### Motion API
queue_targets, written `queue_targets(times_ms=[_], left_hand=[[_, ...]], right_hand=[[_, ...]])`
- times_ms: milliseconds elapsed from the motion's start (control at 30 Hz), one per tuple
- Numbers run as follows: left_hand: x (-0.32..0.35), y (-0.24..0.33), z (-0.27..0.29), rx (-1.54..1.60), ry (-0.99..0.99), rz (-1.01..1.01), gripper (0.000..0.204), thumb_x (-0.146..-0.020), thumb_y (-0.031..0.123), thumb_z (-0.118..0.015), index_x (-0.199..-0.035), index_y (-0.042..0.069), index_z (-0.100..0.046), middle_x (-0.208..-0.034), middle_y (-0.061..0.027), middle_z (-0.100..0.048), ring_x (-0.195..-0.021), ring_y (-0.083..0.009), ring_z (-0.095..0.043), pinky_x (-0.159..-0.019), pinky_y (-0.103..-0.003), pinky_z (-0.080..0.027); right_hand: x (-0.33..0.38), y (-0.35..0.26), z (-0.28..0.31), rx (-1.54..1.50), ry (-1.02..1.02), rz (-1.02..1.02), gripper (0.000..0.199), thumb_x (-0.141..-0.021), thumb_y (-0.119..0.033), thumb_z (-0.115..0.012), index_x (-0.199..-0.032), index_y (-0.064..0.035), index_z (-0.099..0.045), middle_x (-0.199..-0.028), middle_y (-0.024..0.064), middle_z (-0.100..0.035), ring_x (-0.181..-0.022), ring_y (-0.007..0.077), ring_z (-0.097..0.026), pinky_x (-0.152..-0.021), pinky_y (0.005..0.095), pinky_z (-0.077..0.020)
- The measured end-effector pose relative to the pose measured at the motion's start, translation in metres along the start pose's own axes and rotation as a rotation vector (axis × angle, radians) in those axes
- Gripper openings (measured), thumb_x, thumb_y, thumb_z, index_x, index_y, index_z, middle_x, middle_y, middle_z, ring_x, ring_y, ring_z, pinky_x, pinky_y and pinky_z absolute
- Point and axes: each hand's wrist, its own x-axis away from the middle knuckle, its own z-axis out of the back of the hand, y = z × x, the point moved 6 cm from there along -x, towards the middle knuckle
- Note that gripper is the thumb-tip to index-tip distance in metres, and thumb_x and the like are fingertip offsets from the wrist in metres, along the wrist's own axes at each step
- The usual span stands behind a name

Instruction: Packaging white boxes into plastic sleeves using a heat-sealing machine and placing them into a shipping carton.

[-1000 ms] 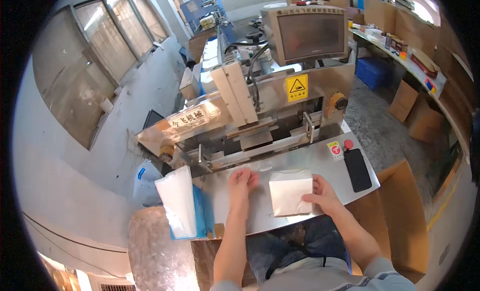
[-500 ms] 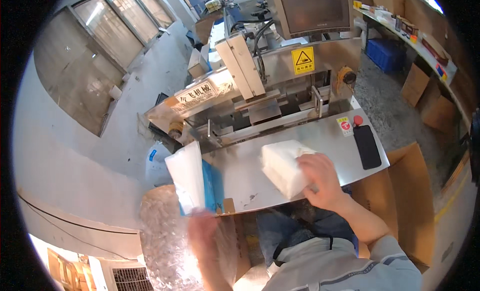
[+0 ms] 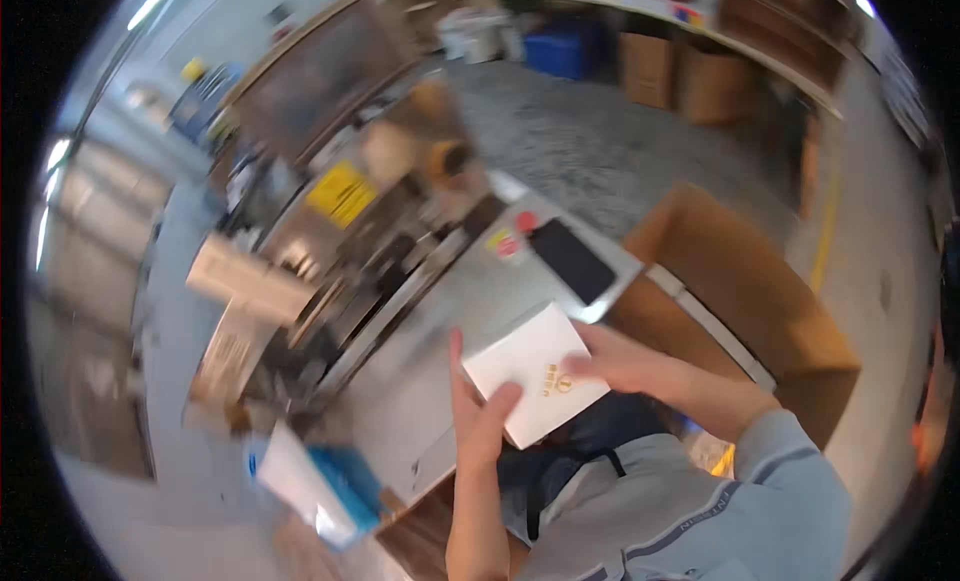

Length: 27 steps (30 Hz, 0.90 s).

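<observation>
A white, square, gold-printed box (image 3: 535, 361), underside hidden, is clasped between right hand (image 3: 612, 357) and newly joined left hand (image 3: 477, 409)

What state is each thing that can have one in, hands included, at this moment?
White square box with gold print: held tilted; printed face closed.
Person's left hand: holding the box, thumb on its face.
Person's right hand: holding the box's right side.
Black rectangular phone: lying flat on the metal worktop.
Large brown cardboard carton: open-topped.
Round red button: pressed or not, cannot tell.
</observation>
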Motion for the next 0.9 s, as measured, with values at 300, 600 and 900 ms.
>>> queue_targets(times_ms=[300, 600, 900], left_hand=[[-0.038, -0.04, 0.017, -1.014, 0.159, -0.198, 0.069, -0.102, 0.031, -0.057, -0.156, 0.003, -0.025, -0.143, -0.0229, -0.048, -0.129, -0.0301, -0.05, -0.106, -0.039, -0.041], [-0.054, -0.078, 0.019, -1.553, 0.065, -0.306, 0.062, -0.096, 0.032, -0.061, -0.142, -0.005, -0.044, -0.151, -0.0328, -0.032, -0.139, -0.0495, -0.034, -0.114, -0.056, -0.029], [-0.056, -0.067, 0.003, -1.66, 0.104, -0.184, 0.061, -0.098, 0.031, -0.058, -0.145, -0.003, -0.041, -0.153, -0.0306, -0.031, -0.14, -0.0473, -0.033, -0.116, -0.054, -0.028]], right_hand=[[0.088, -0.083, 0.203, 0.304, 0.745, 0.366, 0.07, -0.081, -0.021, -0.084, -0.136, 0.0001, -0.047, -0.118, 0.0098, -0.065, -0.106, 0.0182, -0.064, -0.094, 0.0344, -0.0524], [0.146, 0.183, 0.483, -0.118, 1.343, 0.049, 0.064, -0.082, -0.033, -0.084, -0.127, 0.0052, -0.058, -0.119, 0.0143, -0.067, -0.104, 0.0229, -0.065, -0.088, 0.0362, -0.0535], [0.06, 0.292, 0.53, -0.144, 1.176, -0.46, 0.048, -0.093, -0.034, -0.071, -0.119, 0.0044, -0.059, -0.106, 0.0191, -0.068, -0.092, 0.0281, -0.068, -0.077, 0.0418, -0.0582]])
